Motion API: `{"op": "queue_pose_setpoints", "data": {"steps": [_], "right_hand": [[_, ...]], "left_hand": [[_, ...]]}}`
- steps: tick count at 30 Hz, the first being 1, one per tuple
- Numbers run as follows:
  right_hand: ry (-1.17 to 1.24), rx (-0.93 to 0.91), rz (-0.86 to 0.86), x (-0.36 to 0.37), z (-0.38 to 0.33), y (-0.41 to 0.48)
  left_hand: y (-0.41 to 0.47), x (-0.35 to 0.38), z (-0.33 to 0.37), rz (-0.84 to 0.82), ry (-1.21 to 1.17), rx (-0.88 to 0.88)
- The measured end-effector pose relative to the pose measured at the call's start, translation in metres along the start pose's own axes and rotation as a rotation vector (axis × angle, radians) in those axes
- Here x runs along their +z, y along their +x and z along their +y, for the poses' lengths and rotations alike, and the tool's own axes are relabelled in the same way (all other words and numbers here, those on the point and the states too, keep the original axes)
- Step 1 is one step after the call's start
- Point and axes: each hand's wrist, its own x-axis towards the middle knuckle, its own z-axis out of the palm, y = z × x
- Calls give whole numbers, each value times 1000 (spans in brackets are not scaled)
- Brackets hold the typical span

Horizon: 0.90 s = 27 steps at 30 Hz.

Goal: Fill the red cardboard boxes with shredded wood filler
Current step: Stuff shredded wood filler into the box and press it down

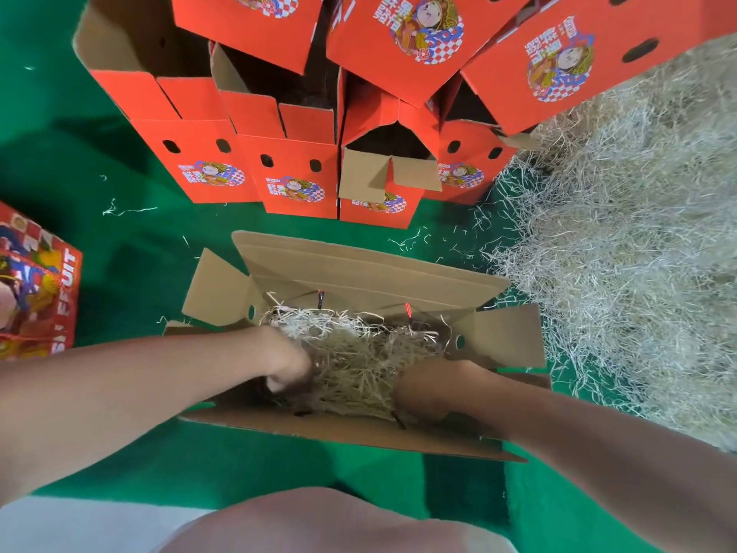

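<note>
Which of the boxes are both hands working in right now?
The open box nearest the person, flaps spread wide: the left hand and right hand are both down in its shredded wood filler. The red boxes behind it stand untouched.

One head-worn camera looks steeply down — close above the open box (371,273), the stacked boxes (297,169) farther ahead.
</note>
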Motion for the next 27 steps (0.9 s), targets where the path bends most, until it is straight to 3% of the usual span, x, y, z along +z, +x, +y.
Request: {"op": "queue_pose_setpoints", "data": {"steps": [3, 6, 7, 9, 10, 12, 14, 16, 18, 20, 22, 24, 27], "right_hand": [[21, 3, 273, -15, -1, 9], [4, 73, 183, -14, 4, 19], [-10, 59, 53, -11, 5, 21], [-12, -25, -200, -3, 2, 25], [11, -59, -248, -1, 1, 26], [97, -33, -175, -4, -1, 23], [106, 52, 68, -14, -1, 17], [74, 159, 266, -24, -3, 11], [46, 246, 330, -27, -5, 10], [28, 288, 237, -22, -3, 13], [36, 229, 13, -8, 5, 18], [72, 170, -179, 3, 10, 19], [17, 126, -84, 2, 5, 20]], "left_hand": [[-12, -19, 12, 153, -191, -42], [-5, -17, 11, 313, -326, -133], [-6, -14, 10, 235, -329, -155], [-2, -1, 11, -71, -295, -45], [-3, 1, 14, -256, -323, -44], [-8, 1, 16, -342, -263, 14], [-8, -3, 13, -150, -228, 26], [-9, -6, 9, 161, -196, -27], [-12, -11, 8, 403, -124, -106], [-10, -10, 7, 482, -131, -110], [0, 2, -1, 313, -214, -159], [4, 12, -7, -27, -197, -190], [6, 11, -1, -218, -74, -168]]}}
